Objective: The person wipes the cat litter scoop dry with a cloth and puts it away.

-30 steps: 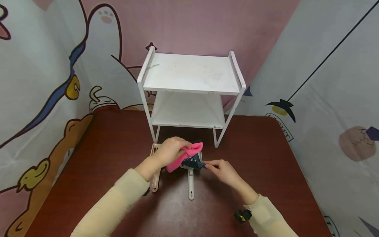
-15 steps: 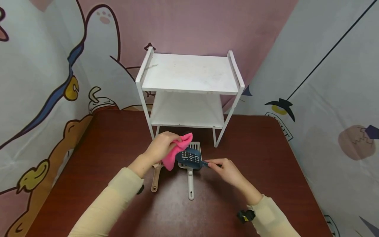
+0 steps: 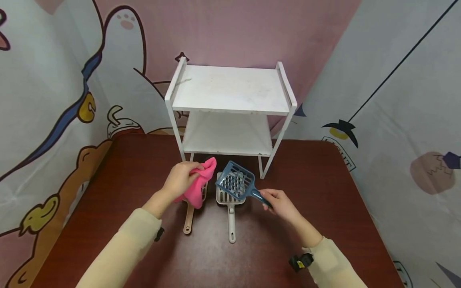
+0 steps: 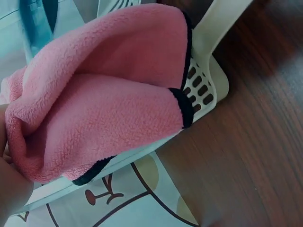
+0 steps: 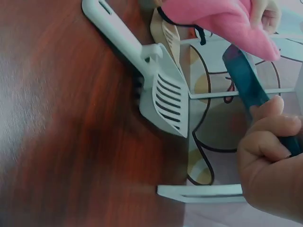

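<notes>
My left hand (image 3: 180,178) pinches a bunched pink cloth (image 3: 200,185), which hangs over the head of a beige litter scoop (image 3: 189,218). In the left wrist view the cloth (image 4: 109,109) shows fleecy pile and black edging, with part of the beige slotted head peeking out behind it. My right hand (image 3: 281,204) grips a blue litter scoop (image 3: 248,187) by its handle, raised with the slotted head tilted up to the left. Below it a pale grey litter scoop (image 3: 231,224) lies on the table, its head partly covered by the blue one in the head view.
A white two-tier shelf (image 3: 234,90) stands at the back of the dark red-brown table (image 3: 309,180), its front legs just behind the scoops. Printed cloth walls (image 3: 230,32) enclose the table at the back and both sides.
My left hand has drawn the pink cloth leftward, off the blue scoop. My right hand has turned the blue scoop so that its head points up and its slots show.
</notes>
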Available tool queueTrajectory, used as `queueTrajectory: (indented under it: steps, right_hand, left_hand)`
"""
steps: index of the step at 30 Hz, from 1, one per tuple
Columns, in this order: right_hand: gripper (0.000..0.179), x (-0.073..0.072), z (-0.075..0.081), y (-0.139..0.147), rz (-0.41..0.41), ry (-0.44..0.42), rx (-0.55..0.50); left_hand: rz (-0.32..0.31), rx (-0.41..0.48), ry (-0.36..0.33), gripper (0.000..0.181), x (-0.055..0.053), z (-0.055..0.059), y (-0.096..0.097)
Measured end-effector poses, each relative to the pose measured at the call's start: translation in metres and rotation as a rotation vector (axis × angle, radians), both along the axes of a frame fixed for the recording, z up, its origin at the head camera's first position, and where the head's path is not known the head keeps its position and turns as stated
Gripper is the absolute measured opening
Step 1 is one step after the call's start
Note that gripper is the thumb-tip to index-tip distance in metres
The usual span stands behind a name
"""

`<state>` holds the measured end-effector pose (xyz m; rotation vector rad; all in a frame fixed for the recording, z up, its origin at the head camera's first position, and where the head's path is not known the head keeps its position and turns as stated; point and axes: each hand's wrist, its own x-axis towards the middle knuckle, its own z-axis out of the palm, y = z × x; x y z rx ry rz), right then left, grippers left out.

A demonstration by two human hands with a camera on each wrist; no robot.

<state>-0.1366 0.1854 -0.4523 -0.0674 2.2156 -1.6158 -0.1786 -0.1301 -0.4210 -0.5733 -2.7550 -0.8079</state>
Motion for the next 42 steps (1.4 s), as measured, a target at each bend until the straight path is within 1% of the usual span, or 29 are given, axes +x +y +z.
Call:
queueTrajectory:
  steps: [2, 4, 8, 11, 14, 17, 19, 21, 24, 27, 30, 32, 35, 37, 39, 42]
  right_hand:
    - [0.038, 0.001, -0.003, -0.001, -0.004, -0.081, -0.076]
    - [0.035, 0.002, -0.005, -0.004, -0.002, -0.158, -0.173]
    - [0.025, 0.004, -0.010, -0.008, 0.033, -0.284, -0.410]
    - [0.029, 0.004, -0.013, -0.011, 0.065, -0.382, -0.579]
    - [0.033, 0.005, -0.012, -0.015, 0.060, -0.498, -0.714]
    - [0.036, 0.006, -0.009, -0.017, 0.058, -0.586, -0.805]
    - [0.039, 0.007, -0.008, -0.017, 0.082, -0.616, -0.850]
    - [0.043, 0.008, -0.008, -0.016, 0.114, -0.628, -0.886]
    - [0.045, 0.009, -0.007, -0.014, 0.145, -0.632, -0.922]
    - [0.046, 0.009, -0.005, -0.012, 0.151, -0.631, -0.947]
    - [0.048, 0.009, -0.004, -0.010, 0.163, -0.633, -0.966]
    - [0.049, 0.009, -0.002, -0.009, 0.188, -0.613, -0.973]
    - [0.047, 0.008, 0.000, -0.007, 0.230, -0.570, -0.972]
    - [0.043, 0.008, 0.000, -0.007, 0.245, -0.543, -0.953]
    - [0.038, 0.008, -0.002, -0.006, 0.249, -0.535, -0.937]
    - [0.030, 0.009, -0.006, -0.007, 0.264, -0.547, -0.935]
  left_hand:
    - [-0.004, 0.018, 0.012, 0.014, 0.002, 0.000, 0.002]
    - [-0.011, 0.034, 0.023, 0.015, 0.005, 0.000, 0.005]
    - [-0.038, 0.049, 0.065, 0.015, 0.013, 0.002, 0.017]
    - [-0.085, 0.053, 0.113, 0.014, 0.021, 0.005, 0.030]
    - [-0.153, 0.052, 0.174, 0.015, 0.029, 0.004, 0.045]
    - [-0.211, 0.035, 0.256, 0.016, 0.033, -0.001, 0.055]
    - [-0.223, 0.022, 0.305, 0.017, 0.033, -0.003, 0.057]
    - [-0.216, 0.025, 0.338, 0.017, 0.031, -0.003, 0.057]
    - [-0.196, 0.042, 0.353, 0.018, 0.028, -0.003, 0.054]
    - [-0.175, 0.033, 0.340, 0.019, 0.024, -0.003, 0.049]
    - [-0.145, 0.007, 0.303, 0.019, 0.020, -0.006, 0.041]
    - [-0.116, -0.013, 0.265, 0.019, 0.018, -0.009, 0.035]
    - [-0.046, -0.022, 0.188, 0.018, 0.014, -0.014, 0.027]
    - [0.001, 0.001, 0.128, 0.017, 0.013, -0.015, 0.023]
    - [0.030, 0.045, 0.077, 0.016, 0.012, -0.014, 0.021]
    - [0.036, 0.119, 0.030, 0.014, 0.013, -0.010, 0.021]
